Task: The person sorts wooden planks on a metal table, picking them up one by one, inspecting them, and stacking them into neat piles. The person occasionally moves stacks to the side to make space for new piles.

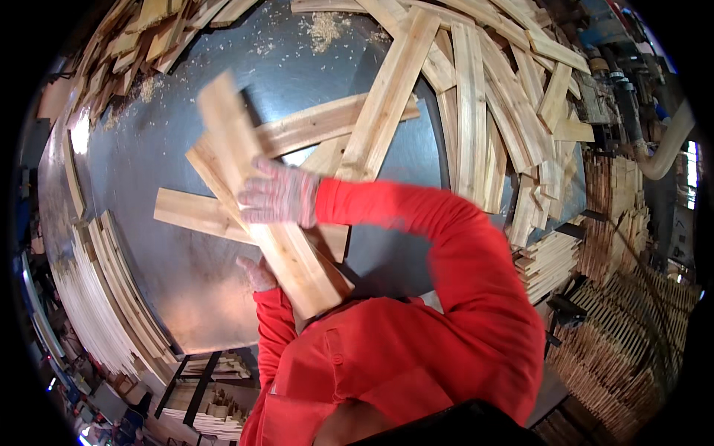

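A long pale wooden board (291,264) slants from my body toward the far left, its far end smeared by motion. Across its middle lies my right hand (279,193) in a striped knit glove, fingers wrapped over the board's face. My left hand (258,274) is low beside the board's left edge, partly covered by it; most of its fingers are hidden. Beneath this board, others cross on the metal table: one short board (195,213) points left, and a longer board (316,125) runs toward the right.
Many loose boards (470,111) pile up on the right of the metal table (149,275). Offcuts (152,30) heap at the far left, with sawdust (325,31) nearby. Stacked strips (111,297) stand along the left edge. Racks of slats (621,327) stand at the lower right.
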Action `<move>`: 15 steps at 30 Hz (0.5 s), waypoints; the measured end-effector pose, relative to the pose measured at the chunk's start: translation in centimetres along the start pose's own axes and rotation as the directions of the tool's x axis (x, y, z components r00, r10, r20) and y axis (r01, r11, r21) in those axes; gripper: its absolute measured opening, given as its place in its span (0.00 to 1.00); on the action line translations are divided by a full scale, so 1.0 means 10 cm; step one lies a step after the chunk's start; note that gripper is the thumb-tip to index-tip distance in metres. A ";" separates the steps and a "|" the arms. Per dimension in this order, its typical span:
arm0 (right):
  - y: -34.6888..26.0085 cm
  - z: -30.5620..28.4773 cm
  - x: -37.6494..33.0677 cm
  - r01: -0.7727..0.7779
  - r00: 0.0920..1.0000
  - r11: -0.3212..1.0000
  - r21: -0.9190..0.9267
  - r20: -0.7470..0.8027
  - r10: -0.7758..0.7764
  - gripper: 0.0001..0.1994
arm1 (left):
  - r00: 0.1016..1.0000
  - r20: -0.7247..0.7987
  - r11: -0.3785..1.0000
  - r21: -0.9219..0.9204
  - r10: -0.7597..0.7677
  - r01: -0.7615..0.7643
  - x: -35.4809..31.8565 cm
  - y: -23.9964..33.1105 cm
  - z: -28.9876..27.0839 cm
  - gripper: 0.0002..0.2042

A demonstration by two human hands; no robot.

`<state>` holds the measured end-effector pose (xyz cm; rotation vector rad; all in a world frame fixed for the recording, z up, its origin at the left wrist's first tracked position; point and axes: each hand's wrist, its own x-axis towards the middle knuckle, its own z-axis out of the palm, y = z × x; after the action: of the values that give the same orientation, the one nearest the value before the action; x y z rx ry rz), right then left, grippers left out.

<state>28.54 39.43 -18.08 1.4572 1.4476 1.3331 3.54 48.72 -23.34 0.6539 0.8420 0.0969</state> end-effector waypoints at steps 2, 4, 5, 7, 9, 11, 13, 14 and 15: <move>-0.33 -0.13 0.00 -0.052 0.925 0.987 0.151 0.380 -0.010 0.24 | 0.994 -0.044 0.970 0.224 0.105 -0.093 -0.08 0.06 0.28 0.41; 0.11 -0.09 -0.11 -0.739 0.532 0.501 0.451 0.847 0.021 0.35 | 0.989 -0.141 0.955 0.296 0.053 -0.009 -0.09 0.07 0.28 0.34; 0.61 -0.02 -0.25 -0.973 0.204 0.104 0.204 0.979 -0.011 0.45 | 0.981 -0.191 0.945 0.323 0.022 0.042 -0.08 0.05 0.27 0.30; 0.39 0.35 -0.80 -0.971 -0.241 -0.071 -0.230 0.922 0.303 0.53 | 0.978 -0.206 0.897 0.439 0.037 0.058 0.06 -0.02 0.19 0.27; 0.47 0.47 -0.89 -0.879 -0.430 -0.276 -0.388 0.896 0.109 0.57 | 0.980 -0.163 0.903 0.429 0.114 -0.034 0.26 -0.23 -0.06 0.28; 0.52 0.38 -0.99 -0.892 -0.356 -0.331 -0.307 0.929 0.098 0.58 | 0.964 -0.261 0.784 0.608 0.053 0.122 -0.04 0.10 0.46 0.28; 0.66 0.05 -0.80 -0.870 -0.291 -0.445 -0.210 0.949 0.122 0.51 | 0.949 -0.307 0.772 0.620 0.075 0.140 -0.05 -0.01 0.27 0.30; 0.55 -0.15 -0.83 -0.823 -0.160 -0.567 -0.028 0.970 0.185 0.48 | 0.936 -0.347 0.795 0.585 0.064 0.163 -0.05 -0.02 0.26 0.31; 0.43 -0.36 -0.90 -0.738 -0.048 -0.659 0.147 0.962 0.267 0.45 | 0.925 -0.376 0.813 0.552 0.043 0.187 -0.03 -0.03 0.30 0.32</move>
<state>27.57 29.34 -14.87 4.0727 0.2042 -0.0807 5.41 46.91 -21.85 1.2064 1.2875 -0.1215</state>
